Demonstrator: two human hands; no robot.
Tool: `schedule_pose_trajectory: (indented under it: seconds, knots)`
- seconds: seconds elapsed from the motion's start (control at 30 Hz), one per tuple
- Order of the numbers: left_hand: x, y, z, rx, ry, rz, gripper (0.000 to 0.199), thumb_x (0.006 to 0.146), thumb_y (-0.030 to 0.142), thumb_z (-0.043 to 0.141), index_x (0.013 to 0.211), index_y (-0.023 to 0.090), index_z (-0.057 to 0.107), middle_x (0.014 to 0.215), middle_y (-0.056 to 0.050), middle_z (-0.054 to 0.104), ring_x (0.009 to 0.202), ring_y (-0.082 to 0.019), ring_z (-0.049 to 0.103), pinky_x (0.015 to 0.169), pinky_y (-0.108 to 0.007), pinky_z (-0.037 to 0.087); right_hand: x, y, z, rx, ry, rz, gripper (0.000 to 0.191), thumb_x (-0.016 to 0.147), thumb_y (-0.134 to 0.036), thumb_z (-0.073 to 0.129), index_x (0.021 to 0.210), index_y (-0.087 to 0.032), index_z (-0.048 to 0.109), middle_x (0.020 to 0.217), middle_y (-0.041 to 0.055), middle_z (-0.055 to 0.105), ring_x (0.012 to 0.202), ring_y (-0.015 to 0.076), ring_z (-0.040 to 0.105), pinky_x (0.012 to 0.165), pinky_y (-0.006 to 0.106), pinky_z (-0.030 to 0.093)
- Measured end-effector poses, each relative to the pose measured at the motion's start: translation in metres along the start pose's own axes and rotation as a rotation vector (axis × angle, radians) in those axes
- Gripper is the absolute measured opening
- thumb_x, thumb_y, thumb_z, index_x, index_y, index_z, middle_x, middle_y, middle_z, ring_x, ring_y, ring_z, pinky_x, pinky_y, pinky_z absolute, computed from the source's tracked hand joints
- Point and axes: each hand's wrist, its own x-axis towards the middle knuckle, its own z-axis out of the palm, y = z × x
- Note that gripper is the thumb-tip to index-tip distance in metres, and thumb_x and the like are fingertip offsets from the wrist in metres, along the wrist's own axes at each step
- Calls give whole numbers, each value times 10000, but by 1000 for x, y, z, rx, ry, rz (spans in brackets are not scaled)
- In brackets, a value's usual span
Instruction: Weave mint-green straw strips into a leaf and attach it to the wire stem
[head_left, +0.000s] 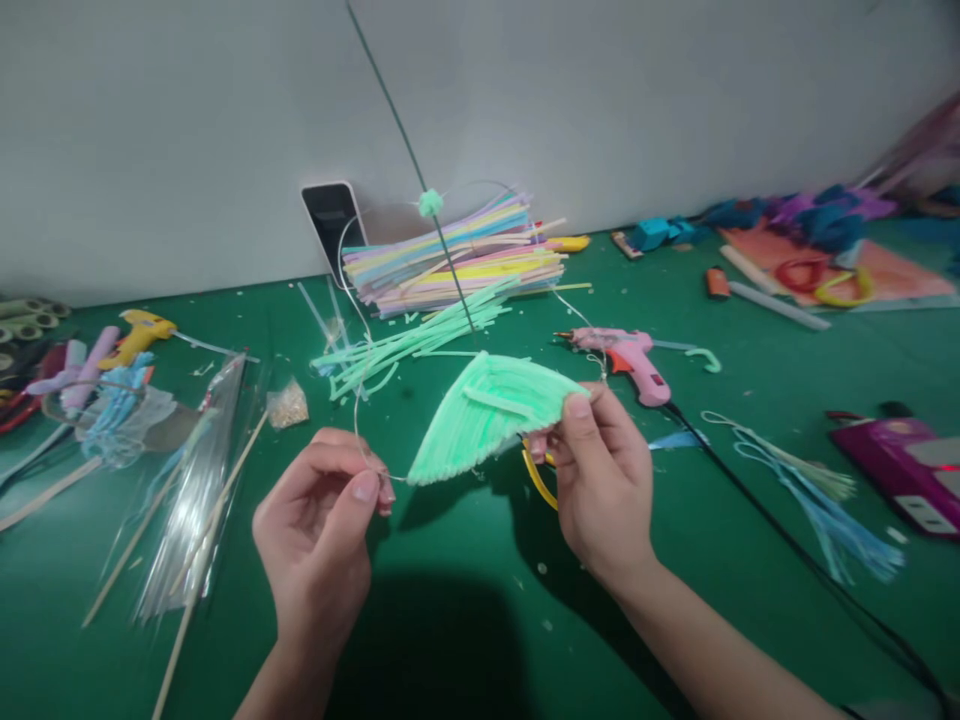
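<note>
A mint-green fan-shaped piece of fuzzy pipe cleaners (495, 420) hangs over the table between my hands. My right hand (604, 480) pinches its right corner between thumb and fingers. Near its left corner, my left hand (322, 530) is closed on a thin pale wire (358, 400) that reaches that corner and curves up behind. A dark thin rod (397, 120) rises above the piece, with a small green fuzzy ball (430, 203) on it. How the rod joins the piece is hidden.
Bundled pastel pipe cleaners (450, 260) and loose green ones (405, 345) lie behind, beside a leaning phone (334, 225). A pink glue gun (630, 360) trails a black cord at right. A yellow glue gun (139, 338), wooden sticks (217, 520) and clear plastic sleeves (191, 510) lie left.
</note>
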Motion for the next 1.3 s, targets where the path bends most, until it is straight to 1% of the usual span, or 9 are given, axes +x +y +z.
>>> schedule_pose_trajectory:
  seconds: [0.1,0.3,0.47,0.6,0.83,1.07,1.3]
  knots:
    - [0,0,-1,8,-1,-3,64,803,170,660,742,185,668,739,-6,522,602,-130,522,500,-257,393,0,0,0,-1,7,7,192,962,-359,538,821,-229,544,682,-31,543,601,116,515,582,266,415]
    - [-1,0,0,37,17,-35,48,808,174,661,789,189,703,816,-22,555,596,-115,536,485,-239,423,-1,-2,1,-3,4,3,193,968,-353,528,818,-232,543,662,-33,518,601,122,510,581,271,407]
    - [0,0,1,18,3,-15,35,792,177,668,771,195,690,793,-22,537,608,-131,533,479,-251,418,0,-2,1,-14,5,-1,192,971,-351,522,820,-233,542,666,-32,523,604,124,512,591,278,412]
    - [0,1,1,14,8,-30,51,802,168,659,767,197,682,798,-14,534,613,-124,531,488,-248,416,0,-1,0,-5,-1,-3,187,974,-343,522,827,-229,546,666,-33,528,604,119,514,591,272,410]
    - [-1,2,-1,18,3,-14,61,806,154,653,771,193,684,786,-9,538,612,-124,535,483,-245,410,0,-1,-1,-9,3,-11,181,965,-337,537,815,-234,536,679,-37,519,599,115,515,573,258,411]
    - [0,2,1,26,16,-31,47,799,162,667,769,190,689,793,-14,538,619,-125,531,483,-240,411,0,-1,0,-36,17,-24,188,951,-369,551,815,-241,536,692,-36,520,598,117,518,572,260,422]
    - [1,1,0,51,25,-48,56,800,167,664,753,195,678,774,-5,531,598,-121,522,494,-257,389,0,-1,0,-42,13,-47,162,959,-342,543,833,-243,562,677,-33,528,592,117,517,561,260,414]
